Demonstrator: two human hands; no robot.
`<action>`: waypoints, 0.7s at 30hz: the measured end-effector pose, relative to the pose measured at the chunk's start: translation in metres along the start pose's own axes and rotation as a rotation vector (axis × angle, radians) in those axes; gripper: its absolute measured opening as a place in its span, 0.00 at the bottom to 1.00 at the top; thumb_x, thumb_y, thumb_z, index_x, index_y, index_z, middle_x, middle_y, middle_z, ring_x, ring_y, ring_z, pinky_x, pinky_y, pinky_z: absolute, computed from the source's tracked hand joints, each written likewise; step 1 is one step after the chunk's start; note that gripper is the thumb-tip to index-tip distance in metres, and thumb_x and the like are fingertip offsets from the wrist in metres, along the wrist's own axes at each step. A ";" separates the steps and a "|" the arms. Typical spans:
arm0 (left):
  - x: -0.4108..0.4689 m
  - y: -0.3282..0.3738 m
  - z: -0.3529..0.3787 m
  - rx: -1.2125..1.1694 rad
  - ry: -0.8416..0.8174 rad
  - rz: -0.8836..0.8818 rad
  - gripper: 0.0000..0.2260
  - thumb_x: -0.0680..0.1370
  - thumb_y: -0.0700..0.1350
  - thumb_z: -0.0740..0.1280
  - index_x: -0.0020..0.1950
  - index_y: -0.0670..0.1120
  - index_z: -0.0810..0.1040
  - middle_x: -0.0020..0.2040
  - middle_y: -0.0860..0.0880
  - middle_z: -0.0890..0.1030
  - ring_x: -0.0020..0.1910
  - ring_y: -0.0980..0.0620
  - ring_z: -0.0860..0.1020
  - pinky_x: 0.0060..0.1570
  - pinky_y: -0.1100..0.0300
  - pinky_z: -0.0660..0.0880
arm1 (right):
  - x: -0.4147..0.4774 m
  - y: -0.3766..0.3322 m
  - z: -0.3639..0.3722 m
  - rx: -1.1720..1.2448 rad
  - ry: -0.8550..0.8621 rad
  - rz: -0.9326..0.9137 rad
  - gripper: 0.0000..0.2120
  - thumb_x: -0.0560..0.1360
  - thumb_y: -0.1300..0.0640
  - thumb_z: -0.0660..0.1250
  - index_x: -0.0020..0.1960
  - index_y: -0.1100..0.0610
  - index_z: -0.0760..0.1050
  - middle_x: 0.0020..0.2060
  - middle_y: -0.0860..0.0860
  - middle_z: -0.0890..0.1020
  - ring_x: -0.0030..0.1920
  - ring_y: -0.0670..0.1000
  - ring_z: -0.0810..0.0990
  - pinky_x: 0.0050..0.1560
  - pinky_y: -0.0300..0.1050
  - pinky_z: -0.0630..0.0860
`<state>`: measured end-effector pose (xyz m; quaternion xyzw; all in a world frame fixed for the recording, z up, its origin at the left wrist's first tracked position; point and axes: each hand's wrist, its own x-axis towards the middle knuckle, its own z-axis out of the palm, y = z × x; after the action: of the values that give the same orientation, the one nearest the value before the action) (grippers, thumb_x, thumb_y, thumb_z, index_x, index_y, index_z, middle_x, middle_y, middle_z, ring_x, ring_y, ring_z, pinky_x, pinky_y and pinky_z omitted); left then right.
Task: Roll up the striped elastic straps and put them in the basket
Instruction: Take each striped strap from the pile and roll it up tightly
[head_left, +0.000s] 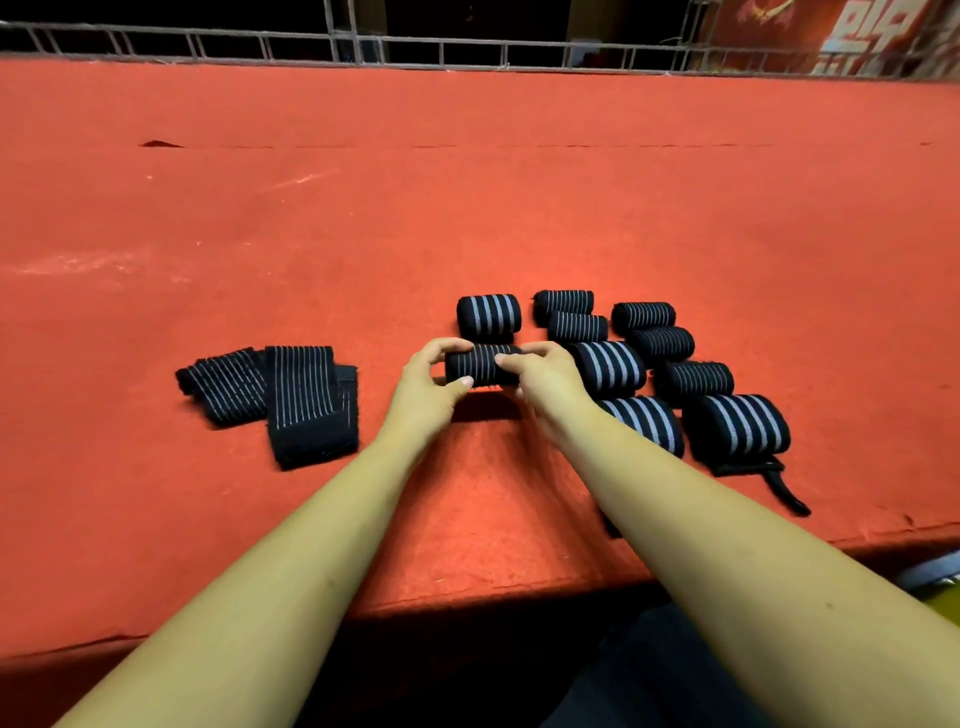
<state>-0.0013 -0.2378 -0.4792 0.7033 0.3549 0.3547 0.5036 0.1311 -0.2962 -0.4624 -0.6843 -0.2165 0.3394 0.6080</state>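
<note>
1. Both hands meet at the middle of the red surface (467, 208), holding one rolled strap (480, 365) between them, just above the cloth.
2. The left hand (431, 382) grips the roll's left end, thumb underneath and fingers curled over the top.
3. The right hand (545, 376) grips the right end, its fingers pressed across the front of the roll.
4. At 12 o'clock from the held roll, just beside it, lies a wide-striped roll (489, 315).
5. From 1 to 4 o'clock sits a cluster of finished rolls (660, 358), thin-striped and wide-striped, many touching each other.
6. The nearest roll on the right (737, 428) has a loose black tail (779, 491) trailing toward the surface's front edge.
7. At 9 o'clock, well apart from the hands, two unrolled straps (291, 397) lie flat and folded, one overlapping the other.
8. A metal railing (467, 49) runs along the far edge at 12 o'clock.
</note>
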 end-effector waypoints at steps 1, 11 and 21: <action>0.008 -0.003 0.004 0.027 0.012 0.023 0.22 0.75 0.31 0.68 0.53 0.60 0.77 0.62 0.51 0.78 0.47 0.52 0.78 0.50 0.60 0.74 | 0.008 0.003 0.001 -0.011 0.030 -0.002 0.12 0.72 0.61 0.72 0.52 0.56 0.73 0.51 0.56 0.81 0.49 0.54 0.80 0.55 0.53 0.78; 0.029 -0.044 0.026 0.359 -0.064 0.123 0.22 0.74 0.34 0.69 0.65 0.49 0.75 0.63 0.49 0.80 0.63 0.50 0.77 0.67 0.55 0.71 | 0.024 0.033 -0.005 -0.449 0.113 -0.183 0.16 0.80 0.59 0.62 0.67 0.59 0.72 0.60 0.56 0.80 0.62 0.54 0.77 0.62 0.42 0.69; -0.001 -0.005 -0.060 0.362 -0.020 0.191 0.08 0.78 0.37 0.67 0.52 0.49 0.79 0.51 0.49 0.81 0.48 0.55 0.78 0.52 0.68 0.72 | -0.014 -0.004 0.015 -0.694 0.143 -0.462 0.22 0.74 0.65 0.60 0.68 0.64 0.69 0.63 0.61 0.71 0.65 0.59 0.71 0.69 0.47 0.64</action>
<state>-0.0543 -0.2098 -0.4697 0.8163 0.3394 0.3244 0.3366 0.1106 -0.2952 -0.4565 -0.8039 -0.4228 0.0527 0.4151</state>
